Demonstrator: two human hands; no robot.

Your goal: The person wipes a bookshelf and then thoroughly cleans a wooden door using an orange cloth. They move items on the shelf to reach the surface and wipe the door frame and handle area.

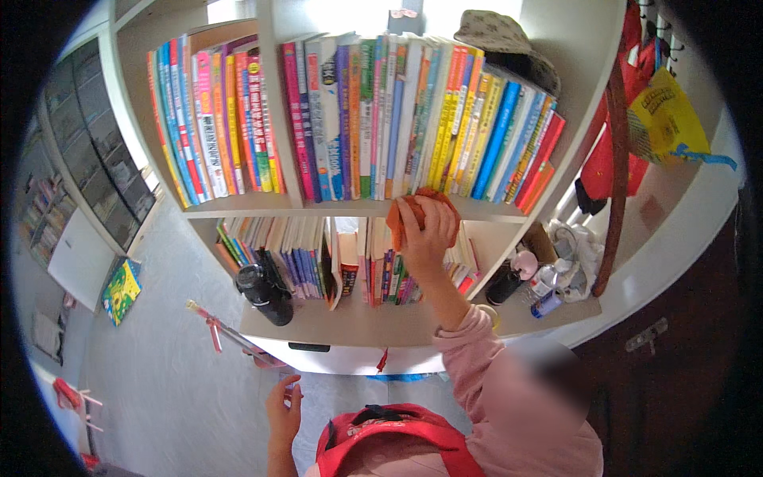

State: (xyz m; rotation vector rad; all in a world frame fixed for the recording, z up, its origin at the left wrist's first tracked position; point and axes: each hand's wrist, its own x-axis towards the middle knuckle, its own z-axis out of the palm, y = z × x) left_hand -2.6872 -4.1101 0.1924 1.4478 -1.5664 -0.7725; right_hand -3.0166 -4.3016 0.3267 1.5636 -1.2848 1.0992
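My right hand [428, 238] holds an orange cloth [441, 206] against the front edge of a pale shelf board [351, 208], just below a long row of upright books [366, 119]. My left hand [284, 411] hangs low near my body, empty, with its fingers apart. To the left, past an upright divider, stand more books [214, 119]. Under the board, a lower row of books [304, 262] is partly hidden by my right forearm and the cloth. A patterned cloth hat [503, 39] rests on top of the books at the upper right.
A black bottle [265, 295] stands at the lower ledge's left. At its right are a dark bottle [503, 286], a clear plastic bottle [543, 279] and a plastic bag [575, 256]. A brown strap [617, 161] and a yellow bag [670, 116] hang at the right.
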